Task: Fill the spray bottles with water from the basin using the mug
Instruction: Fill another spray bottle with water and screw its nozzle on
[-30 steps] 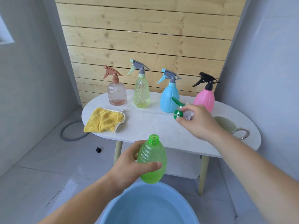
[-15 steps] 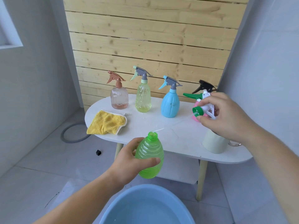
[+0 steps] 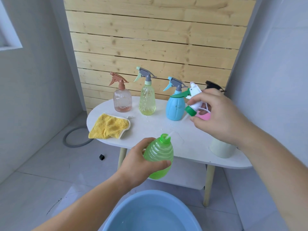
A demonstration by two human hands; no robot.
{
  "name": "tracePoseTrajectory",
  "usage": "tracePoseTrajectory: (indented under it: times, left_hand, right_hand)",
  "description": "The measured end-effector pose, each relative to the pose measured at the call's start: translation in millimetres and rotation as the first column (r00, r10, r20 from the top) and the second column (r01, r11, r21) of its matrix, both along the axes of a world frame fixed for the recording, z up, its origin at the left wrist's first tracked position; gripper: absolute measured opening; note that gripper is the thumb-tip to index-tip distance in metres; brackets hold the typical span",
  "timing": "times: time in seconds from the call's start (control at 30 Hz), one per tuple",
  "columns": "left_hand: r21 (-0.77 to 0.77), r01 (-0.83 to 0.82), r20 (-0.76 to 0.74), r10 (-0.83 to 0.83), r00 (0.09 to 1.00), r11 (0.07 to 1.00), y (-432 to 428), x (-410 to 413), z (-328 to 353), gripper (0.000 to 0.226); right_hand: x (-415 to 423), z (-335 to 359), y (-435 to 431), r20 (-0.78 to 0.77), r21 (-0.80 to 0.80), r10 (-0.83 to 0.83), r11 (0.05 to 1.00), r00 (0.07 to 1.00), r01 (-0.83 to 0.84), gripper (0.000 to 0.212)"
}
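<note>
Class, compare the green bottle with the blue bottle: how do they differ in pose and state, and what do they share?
The green bottle is gripped by the left hand, tilted, off the table; the blue bottle stands upright on it. The green bottle's neck is open, its head in the right hand; the blue bottle's head is on. Green is see-through, blue opaque. Both are plastic spray bottles.

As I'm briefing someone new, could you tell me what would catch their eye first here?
The left hand grips an uncapped green bottle above the blue basin at bottom centre. Up right, the right hand holds its white-and-green spray head over the white table.
</note>
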State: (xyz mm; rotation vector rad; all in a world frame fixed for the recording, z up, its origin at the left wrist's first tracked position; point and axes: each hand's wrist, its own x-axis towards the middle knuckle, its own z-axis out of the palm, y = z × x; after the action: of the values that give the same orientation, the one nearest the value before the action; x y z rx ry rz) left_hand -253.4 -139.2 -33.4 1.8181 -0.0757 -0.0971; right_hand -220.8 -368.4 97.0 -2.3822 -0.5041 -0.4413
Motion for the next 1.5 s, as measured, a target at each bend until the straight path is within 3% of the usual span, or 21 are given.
tracePoseTrajectory:
  times: [0.37,0.47,0.6,0.67,0.83,1.17,1.5]
  left_hand:
    - [0.008,-0.009,0.088,0.008,0.996,1.0,-13,34,19,0.063]
    - [0.009,-0.011,0.095,0.01,0.995,1.0,-14,49,21,0.072]
    - [-0.022,-0.009,0.075,0.011,0.997,1.0,-20,68,21,0.07]
    - [-0.036,-0.016,0.062,0.019,0.998,0.999,-24,77,19,0.071]
    - [-0.018,-0.018,0.05,0.018,0.999,1.0,-32,94,8,0.067]
    - [-0.035,0.005,0.094,-0.001,0.996,0.999,-46,112,-5,0.048]
    - [0.029,0.049,0.141,-0.053,0.989,0.998,-43,110,-9,0.05]
  right_hand:
    - [22,-12,38,-0.061,0.005,0.184,0.983,0.981,-0.184,0.028]
    - [28,-15,40,-0.069,0.064,0.185,0.981,0.98,-0.181,0.04]
    - [42,-22,37,-0.093,0.145,0.197,0.973,0.976,-0.183,0.077]
    - [53,-29,35,-0.136,0.178,0.186,0.971,0.973,-0.161,0.085]
    - [73,-42,27,-0.184,0.184,0.213,0.966,0.96,-0.179,0.07]
    - [90,-49,17,-0.212,0.108,0.192,0.979,0.958,-0.173,0.068]
    - [88,-60,24,-0.146,0.146,0.152,0.981,0.977,-0.131,0.067]
